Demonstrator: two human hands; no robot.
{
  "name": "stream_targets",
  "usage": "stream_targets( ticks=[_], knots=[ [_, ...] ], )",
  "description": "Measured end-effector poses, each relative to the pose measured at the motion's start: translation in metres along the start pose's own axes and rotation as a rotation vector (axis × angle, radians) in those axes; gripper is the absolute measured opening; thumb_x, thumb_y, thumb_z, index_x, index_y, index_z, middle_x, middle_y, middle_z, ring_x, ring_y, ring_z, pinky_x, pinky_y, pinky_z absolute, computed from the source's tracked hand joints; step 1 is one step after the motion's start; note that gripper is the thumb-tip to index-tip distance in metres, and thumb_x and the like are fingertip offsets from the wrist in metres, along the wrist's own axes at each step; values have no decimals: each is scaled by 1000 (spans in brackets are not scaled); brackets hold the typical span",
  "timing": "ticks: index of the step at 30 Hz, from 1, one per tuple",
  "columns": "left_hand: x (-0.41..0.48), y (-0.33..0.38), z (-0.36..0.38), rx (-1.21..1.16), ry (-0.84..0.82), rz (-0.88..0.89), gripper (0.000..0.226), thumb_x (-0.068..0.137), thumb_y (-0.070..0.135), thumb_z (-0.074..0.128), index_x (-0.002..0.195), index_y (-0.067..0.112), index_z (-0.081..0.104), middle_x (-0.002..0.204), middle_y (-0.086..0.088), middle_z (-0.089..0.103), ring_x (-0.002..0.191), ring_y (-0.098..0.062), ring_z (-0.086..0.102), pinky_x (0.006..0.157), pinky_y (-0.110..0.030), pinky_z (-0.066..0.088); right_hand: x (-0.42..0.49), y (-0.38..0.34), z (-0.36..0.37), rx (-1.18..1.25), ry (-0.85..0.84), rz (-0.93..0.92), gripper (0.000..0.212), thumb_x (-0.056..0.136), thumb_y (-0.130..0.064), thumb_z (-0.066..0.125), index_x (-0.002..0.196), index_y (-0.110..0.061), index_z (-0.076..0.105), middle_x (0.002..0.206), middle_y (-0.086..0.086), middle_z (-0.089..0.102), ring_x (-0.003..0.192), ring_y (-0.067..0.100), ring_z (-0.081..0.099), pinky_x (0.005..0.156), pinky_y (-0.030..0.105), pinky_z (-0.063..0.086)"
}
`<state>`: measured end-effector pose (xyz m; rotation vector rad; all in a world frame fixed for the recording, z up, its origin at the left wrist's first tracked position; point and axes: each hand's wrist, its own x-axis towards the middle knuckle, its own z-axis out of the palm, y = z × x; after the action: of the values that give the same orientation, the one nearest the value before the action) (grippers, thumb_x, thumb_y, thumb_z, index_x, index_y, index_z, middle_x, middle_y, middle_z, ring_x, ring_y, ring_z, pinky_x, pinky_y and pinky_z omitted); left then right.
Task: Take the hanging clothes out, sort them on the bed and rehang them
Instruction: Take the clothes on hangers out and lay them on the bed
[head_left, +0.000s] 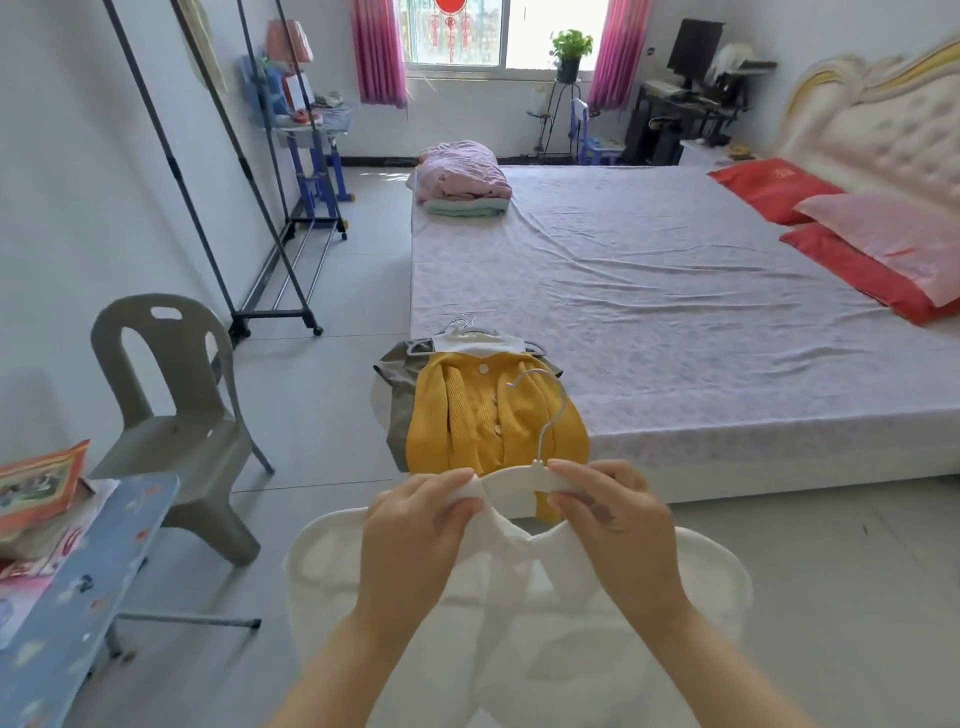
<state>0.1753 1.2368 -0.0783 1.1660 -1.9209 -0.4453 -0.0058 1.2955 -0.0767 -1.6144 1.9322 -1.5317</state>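
White garment (519, 597), hanger (515, 487); left hand (415, 525), right hand (618, 519)

1. White top (519, 597): soft, matt cloth.
2. Hanger (514, 482): smooth white plastic; its hook is thin bright metal.
3. Cardigan (467, 415): mustard ribbed knit, matt, with smooth pale buttons.
4. Sheet (675, 291): thin matt cloth, wrinkled.
5. Chair (171, 431): grey moulded plastic, smooth with a dull sheen.
6. Rack (270, 313): dark painted metal tubes, with bare shiny rods low down.
7. Floor (322, 395): smooth grey tiles, faintly glossy.
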Motion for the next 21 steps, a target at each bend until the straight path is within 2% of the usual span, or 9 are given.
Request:
stream_targets(
  ticks=[4, 9, 12, 16, 21],
  knots=[
    [72, -39, 30, -77, -4, -18, 23, 73, 16, 76, 96, 17, 73, 88, 0, 72, 74, -19, 67, 68, -46, 54, 70, 24, 38, -21, 7, -16, 49, 72, -4, 76, 97, -44, 65, 86, -7, 59, 71, 7, 62, 65, 21, 50],
    [160, -78, 55, -125, -28, -32, 22, 75, 16, 75, 97, 16, 73, 89, -2, 71, 77, -23, 67, 71, -49, 52, 155, 42, 79, -66, -4, 31, 45, 74, -5, 75, 96, -43, 65, 87, -12, 57, 74, 13, 63, 67, 28, 51],
    [208, -96, 72, -134, -31, -22, 20, 75, 16, 75, 96, 16, 73, 89, -2, 71, 76, -23, 67, 70, -49, 52, 200, 55, 98, -67, 3, 51, 41, 74, -4, 74, 98, -36, 68, 88, -5, 59, 75, 13, 63, 69, 30, 52],
    [262, -118, 98, -116, -47, -48, 23, 75, 27, 67, 95, 17, 73, 90, -1, 71, 78, -23, 67, 74, -48, 52, 255, 80, 122, -60, -8, 67, 41, 73, -4, 75, 98, -36, 67, 88, -12, 57, 78, 12, 63, 70, 20, 50],
    [330, -147, 142, -82, -34, -82, 22, 73, 21, 70, 94, 14, 73, 90, -3, 72, 82, -21, 66, 75, -47, 52, 331, 128, 154, -38, -34, 99, 44, 71, -3, 75, 97, -37, 68, 86, -20, 55, 77, 4, 61, 71, 8, 45]
  ],
)
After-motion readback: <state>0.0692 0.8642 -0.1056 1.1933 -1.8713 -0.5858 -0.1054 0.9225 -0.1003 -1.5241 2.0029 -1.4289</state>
